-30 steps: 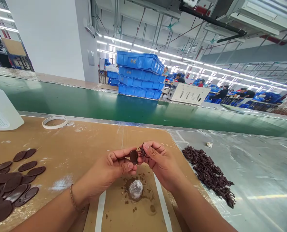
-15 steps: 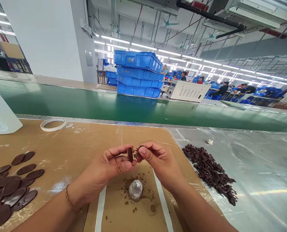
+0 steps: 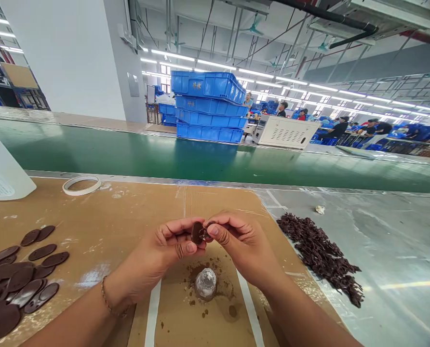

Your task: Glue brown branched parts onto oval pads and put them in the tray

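Between the fingers and thumb of my left hand [image 3: 177, 243] is a dark brown oval disc [image 3: 197, 233], tilted so that part of its flat face shows. My right hand [image 3: 236, 241] pinches a small dark brown branched piece [image 3: 207, 231] against the disc's right side; my fingertips partly cover it. Below both hands a small clear container [image 3: 205, 284] stands on the brown board, ringed by dark spots. Similar oval discs [image 3: 21, 279] lie heaped at the left. A long pile of dark branched pieces [image 3: 319, 255] lies on the right.
A roll of tape [image 3: 81, 185] and a whitish plastic jug [image 3: 5, 171] are at the board's back left. Behind the board runs a green conveyor belt [image 3: 128, 149]. Stacked blue crates [image 3: 209, 108] and a pale metal box [image 3: 287, 132] stand beyond it. Several people sit farther off.
The oval disc has turned in my left fingers, from nearly edge-on to showing more of its face. Both hands stay close together, and the view has shifted slightly.
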{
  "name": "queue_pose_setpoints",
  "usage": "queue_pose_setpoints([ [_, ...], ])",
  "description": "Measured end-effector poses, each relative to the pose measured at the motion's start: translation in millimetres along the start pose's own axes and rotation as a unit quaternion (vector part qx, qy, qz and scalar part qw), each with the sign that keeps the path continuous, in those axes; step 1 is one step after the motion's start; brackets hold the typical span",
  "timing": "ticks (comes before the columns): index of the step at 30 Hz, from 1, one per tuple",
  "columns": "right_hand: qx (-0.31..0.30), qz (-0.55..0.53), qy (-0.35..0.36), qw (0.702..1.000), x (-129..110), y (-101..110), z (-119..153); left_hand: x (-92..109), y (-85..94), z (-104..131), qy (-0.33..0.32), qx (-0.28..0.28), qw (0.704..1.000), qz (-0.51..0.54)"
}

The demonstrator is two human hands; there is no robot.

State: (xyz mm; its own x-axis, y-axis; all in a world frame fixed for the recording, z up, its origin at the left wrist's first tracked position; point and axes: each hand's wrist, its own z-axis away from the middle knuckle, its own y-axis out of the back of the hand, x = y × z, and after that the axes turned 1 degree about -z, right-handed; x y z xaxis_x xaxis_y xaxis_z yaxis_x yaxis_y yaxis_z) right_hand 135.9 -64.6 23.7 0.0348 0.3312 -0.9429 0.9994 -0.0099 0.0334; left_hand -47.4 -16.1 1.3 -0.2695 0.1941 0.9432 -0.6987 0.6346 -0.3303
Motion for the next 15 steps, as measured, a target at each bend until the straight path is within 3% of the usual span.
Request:
queue_pose_setpoints([
  [15,0.006,0.175,0.091,0.98,-4.7,-5.0,3.0,-2.9,-3.8,-2.5,-0.02,0.012,1.0,0.009],
])
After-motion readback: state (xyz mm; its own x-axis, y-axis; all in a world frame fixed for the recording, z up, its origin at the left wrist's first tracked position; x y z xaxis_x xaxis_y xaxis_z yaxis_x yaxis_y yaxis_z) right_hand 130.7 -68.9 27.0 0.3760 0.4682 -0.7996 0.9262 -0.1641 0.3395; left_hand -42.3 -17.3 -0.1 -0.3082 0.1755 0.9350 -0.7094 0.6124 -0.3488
